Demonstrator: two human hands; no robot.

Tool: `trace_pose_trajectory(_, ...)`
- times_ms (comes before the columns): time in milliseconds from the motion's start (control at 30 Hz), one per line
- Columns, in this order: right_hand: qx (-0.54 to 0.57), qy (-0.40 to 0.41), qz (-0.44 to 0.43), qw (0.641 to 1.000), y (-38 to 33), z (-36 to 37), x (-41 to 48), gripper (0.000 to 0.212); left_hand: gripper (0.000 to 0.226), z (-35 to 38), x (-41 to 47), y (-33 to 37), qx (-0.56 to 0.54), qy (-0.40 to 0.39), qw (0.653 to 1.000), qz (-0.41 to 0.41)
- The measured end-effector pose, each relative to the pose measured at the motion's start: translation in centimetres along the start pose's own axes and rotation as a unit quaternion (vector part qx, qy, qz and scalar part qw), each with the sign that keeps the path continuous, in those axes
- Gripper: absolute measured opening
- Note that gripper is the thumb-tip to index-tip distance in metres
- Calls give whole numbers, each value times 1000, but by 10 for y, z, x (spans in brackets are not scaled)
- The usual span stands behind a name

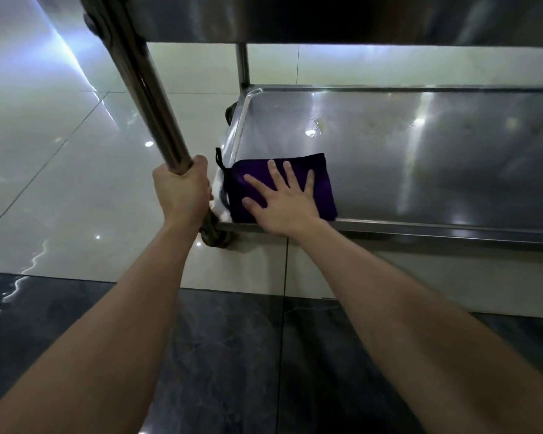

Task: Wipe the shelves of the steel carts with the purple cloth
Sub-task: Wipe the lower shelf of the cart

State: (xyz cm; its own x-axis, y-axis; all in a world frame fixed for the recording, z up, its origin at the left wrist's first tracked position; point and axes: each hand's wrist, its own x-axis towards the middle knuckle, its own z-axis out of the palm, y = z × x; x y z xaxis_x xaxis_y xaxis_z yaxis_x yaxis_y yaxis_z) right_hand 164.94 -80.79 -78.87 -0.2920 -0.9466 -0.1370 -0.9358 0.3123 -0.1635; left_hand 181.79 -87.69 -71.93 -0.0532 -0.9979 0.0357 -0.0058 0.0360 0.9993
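A folded purple cloth [322, 183] lies flat in the near left corner of the steel cart's bottom shelf [420, 145]. My right hand [282, 202] presses on the cloth with its fingers spread straight. A black loop of the cloth [219, 158] hangs over the shelf's left rim. My left hand [182, 189] grips the cart's near left upright post [145, 86], its fingers curled round the tube just above the shelf corner.
The shelf above [326, 17] overhangs the top of the view. The far left post [242, 67] rises behind the bottom shelf, with a caster [231, 112] beside it. Glossy pale floor tiles [60, 183] lie to the left, dark marble tiles [232, 355] nearest me.
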Motion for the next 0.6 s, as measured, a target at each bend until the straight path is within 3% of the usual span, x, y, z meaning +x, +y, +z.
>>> trace_pose_trajectory(300, 32, -28, 136, 990, 163, -29, -66, 80, 21, -3, 8, -6, 12, -6, 1000, 16)
trace_pose_trajectory(600, 12, -15, 180, 984, 178, -36, 1, 92, 21, -1, 8, -13, 5, -6, 999, 37)
